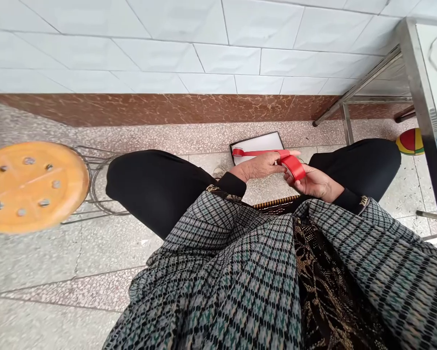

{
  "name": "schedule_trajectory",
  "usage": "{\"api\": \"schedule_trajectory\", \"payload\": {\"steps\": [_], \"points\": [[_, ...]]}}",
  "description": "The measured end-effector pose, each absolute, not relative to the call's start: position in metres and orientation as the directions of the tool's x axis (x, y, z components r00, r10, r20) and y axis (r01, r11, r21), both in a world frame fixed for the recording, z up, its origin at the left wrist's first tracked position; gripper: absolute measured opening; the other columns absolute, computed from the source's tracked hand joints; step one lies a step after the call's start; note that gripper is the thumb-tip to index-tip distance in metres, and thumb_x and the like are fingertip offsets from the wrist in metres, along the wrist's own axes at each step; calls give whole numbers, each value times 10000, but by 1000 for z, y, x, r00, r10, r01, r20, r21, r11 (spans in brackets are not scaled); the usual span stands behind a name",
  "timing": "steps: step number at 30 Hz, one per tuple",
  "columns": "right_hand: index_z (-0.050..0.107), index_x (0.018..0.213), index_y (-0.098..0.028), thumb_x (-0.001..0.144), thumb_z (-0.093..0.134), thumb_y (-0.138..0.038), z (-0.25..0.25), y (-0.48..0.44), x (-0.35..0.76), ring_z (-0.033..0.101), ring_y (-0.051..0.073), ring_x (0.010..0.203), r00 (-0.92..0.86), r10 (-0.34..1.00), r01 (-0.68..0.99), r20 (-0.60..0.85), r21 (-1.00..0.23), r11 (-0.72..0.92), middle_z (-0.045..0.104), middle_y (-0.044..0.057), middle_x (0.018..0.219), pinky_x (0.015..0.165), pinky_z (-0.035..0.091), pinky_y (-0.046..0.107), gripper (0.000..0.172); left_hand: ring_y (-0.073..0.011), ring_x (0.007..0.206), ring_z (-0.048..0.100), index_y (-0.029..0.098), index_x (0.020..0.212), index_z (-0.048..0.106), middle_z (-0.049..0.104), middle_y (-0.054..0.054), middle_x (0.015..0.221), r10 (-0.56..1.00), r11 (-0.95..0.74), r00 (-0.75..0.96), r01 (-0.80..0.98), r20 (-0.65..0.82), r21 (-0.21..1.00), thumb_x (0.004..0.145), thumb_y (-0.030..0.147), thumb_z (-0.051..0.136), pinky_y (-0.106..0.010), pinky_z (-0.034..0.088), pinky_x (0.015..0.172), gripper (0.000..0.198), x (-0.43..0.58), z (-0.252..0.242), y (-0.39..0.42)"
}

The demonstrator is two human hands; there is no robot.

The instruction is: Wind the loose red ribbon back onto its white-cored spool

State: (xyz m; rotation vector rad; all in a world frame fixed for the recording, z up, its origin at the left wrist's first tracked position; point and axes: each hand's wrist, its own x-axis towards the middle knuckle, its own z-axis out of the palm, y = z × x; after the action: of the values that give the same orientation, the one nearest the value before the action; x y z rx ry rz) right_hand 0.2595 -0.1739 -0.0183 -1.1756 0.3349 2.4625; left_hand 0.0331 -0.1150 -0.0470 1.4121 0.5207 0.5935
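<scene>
Speckled tile floor (94, 253) below a white tiled wall (167, 48). Right hand (315, 184) fingers curl around a red ribbon roll (294, 167) held between the knees (367, 160); left hand (256, 167) fingers grip its loose strip (251, 152), stretched leftward. White framed board (258, 142) lies on floor just beyond, orange stool (28, 184) far left, metal table (420, 97) and ball (410, 141) right.

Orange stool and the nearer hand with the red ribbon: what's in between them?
In the head view, the person's left knee in black trousers lies between the orange stool and the left hand.
</scene>
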Motion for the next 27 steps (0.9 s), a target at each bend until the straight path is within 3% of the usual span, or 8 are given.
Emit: {"api": "schedule_trajectory", "payload": {"steps": [4, 9, 13, 16, 18, 21, 24, 27], "points": [[567, 1211, -166, 1169, 442, -266, -18, -174, 259, 743, 128, 723, -614, 201, -456, -763, 135, -880, 684, 33, 885, 587, 668, 170, 165, -228, 994, 712, 176, 1006, 820, 768, -69, 963, 690, 93, 723, -21, -50, 995, 818, 198, 923, -364, 512, 1050, 216, 34, -49, -114], [573, 1274, -169, 1153, 501, -257, -14, -173, 257, 759, 116, 794, -653, 188, -415, -734, 139, -899, 704, 49, 961, 606, 640, 116, 166, -173, 836, 647, 164, 1135, 782, 726, -25, 904, 651, 208, 745, 7, -144, 978, 841, 197, 877, -316, 512, 868, 311, 34, -63, -111], [609, 1276, -169, 1170, 457, -279, -6, -170, 254, 783, 131, 871, -588, 275, -386, -761, -35, -922, 754, 81, 995, 590, 611, 97, 215, -110, 605, 501, 170, 1260, 729, 638, 23, 780, 634, 422, 740, -89, -223, 902, 863, 313, 901, -263, 387, 608, 455, 35, -70, -112], [661, 1223, -153, 1166, 438, -308, 1, -168, 251, 793, 159, 898, -470, 390, -252, -792, -304, -919, 790, 138, 1066, 584, 619, 138, 278, -92, 542, 448, 182, 1106, 707, 560, 53, 685, 673, 523, 701, -228, -234, 821, 837, 422, 955, -245, 302, 533, 438, 38, -65, -115], [679, 1174, -165, 1129, 514, -318, 7, -167, 250, 785, 171, 883, -329, 567, -112, -755, -564, -818, 793, 137, 1088, 616, 644, 191, 230, -80, 544, 447, 184, 973, 661, 552, 54, 674, 714, 561, 654, -319, -251, 764, 823, 439, 973, -231, 290, 524, 431, 41, -58, -116], [673, 1164, -214, 1013, 711, -374, 17, -159, 248, 755, 183, 934, -173, 883, 89, -436, -900, -427, 770, 80, 1099, 722, 667, 262, 223, -65, 566, 466, 181, 956, 633, 602, 40, 729, 774, 585, 544, -417, -325, 695, 848, 358, 959, -212, 309, 533, 386, 45, -43, -113], [652, 1222, -235, 905, 806, -462, 23, -139, 241, 729, 223, 1043, -142, 983, 258, -119, -963, -80, 749, 84, 1210, 865, 666, 361, 419, -68, 607, 503, 188, 962, 621, 632, 27, 775, 821, 561, 430, -489, -375, 669, 896, 283, 916, -206, 330, 545, 317, 50, -29, -103], [638, 1267, -212, 808, 880, -458, 20, -108, 227, 719, 257, 1023, -73, 997, 425, -2, -905, 29, 728, 113, 1243, 998, 635, 479, 574, -71, 623, 498, 200, 958, 612, 612, 33, 774, 884, 468, 321, -565, -342, 680, 932, 278, 891, -215, 355, 560, 290, 57, -17, -87]]}}
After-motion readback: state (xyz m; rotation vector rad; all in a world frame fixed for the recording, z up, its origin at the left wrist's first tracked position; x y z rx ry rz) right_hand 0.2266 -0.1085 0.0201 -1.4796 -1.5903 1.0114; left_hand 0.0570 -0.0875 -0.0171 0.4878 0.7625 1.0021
